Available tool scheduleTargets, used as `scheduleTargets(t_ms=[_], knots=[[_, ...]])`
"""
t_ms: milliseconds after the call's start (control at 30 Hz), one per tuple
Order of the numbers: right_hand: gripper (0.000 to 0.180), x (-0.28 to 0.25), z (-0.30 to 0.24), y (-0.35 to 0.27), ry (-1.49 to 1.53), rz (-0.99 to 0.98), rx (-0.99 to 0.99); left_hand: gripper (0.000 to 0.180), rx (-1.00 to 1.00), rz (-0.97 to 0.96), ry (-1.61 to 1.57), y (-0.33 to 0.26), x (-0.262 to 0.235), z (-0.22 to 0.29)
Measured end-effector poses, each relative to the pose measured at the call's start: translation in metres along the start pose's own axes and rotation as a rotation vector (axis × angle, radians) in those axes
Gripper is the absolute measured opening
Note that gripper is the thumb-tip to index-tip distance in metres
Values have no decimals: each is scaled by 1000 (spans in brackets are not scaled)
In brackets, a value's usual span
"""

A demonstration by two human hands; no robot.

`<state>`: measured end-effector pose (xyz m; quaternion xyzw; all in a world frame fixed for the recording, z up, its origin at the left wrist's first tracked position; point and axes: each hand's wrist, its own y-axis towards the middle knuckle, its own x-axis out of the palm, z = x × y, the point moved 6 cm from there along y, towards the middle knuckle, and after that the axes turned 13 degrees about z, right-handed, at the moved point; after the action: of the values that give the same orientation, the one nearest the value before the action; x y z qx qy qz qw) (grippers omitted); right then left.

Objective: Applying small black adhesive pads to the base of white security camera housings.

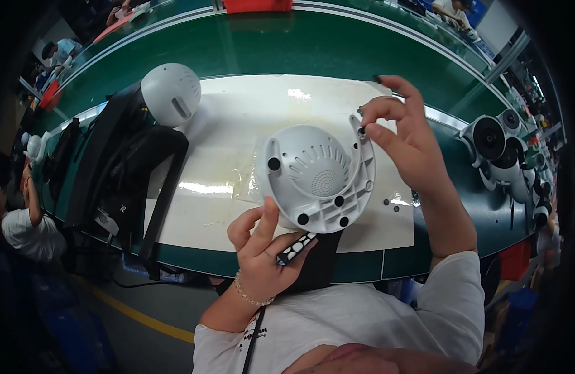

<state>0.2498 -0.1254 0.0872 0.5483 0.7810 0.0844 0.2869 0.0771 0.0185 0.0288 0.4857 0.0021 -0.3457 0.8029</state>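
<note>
1. Your left hand (262,249) grips the grey round housing (318,177) at its near rim, thumb up on the edge, fingers curled under. The same hand also pins a black-and-white striped tool (295,247) against the palm. The housing is held up off the surface, inner side w/ its speaker grille facing you.
2. Your right hand (402,134) sits at the housing's far-right rim. Thumb and forefinger are pinched narrow on a small dark bit, prob. a screw (362,131), right at a rim hole. Can't tell if it's seated.
3. Progress, as a judgement: early to mid. Several dark holes around the housing's rim look unfilled, so most fastening seems left. Driving this one w/ the striped tool isn't done yet.
4. Two loose small dark bits (391,204), prob. more screws, lie on the white mat (237,143) just right of the housing.
5. Surface: a green bench (268,43) w/ the white mat under and beyond the housing. A finished-looking white round unit (171,93) stands well left of the housing, next to black brackets (128,168).
6. Far right of the housing: a cluster of similar white-and-black units (505,156) along the bench edge.
7. Room: a factory line. Other people work beyond the bench, upper left and upper right of the housing, and one sits far left. A yellow line on the floor (138,315) runs below-left of it.
</note>
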Motion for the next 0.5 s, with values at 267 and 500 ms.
scheduleTargets(t_ms=[267,500], knots=[[47,-4,0,-4,-64,11,-6,24,34,-5,32,3,2,2],[53,-2,-12,-7,-145,56,-129,24,21,-9,32,2,3,1]])
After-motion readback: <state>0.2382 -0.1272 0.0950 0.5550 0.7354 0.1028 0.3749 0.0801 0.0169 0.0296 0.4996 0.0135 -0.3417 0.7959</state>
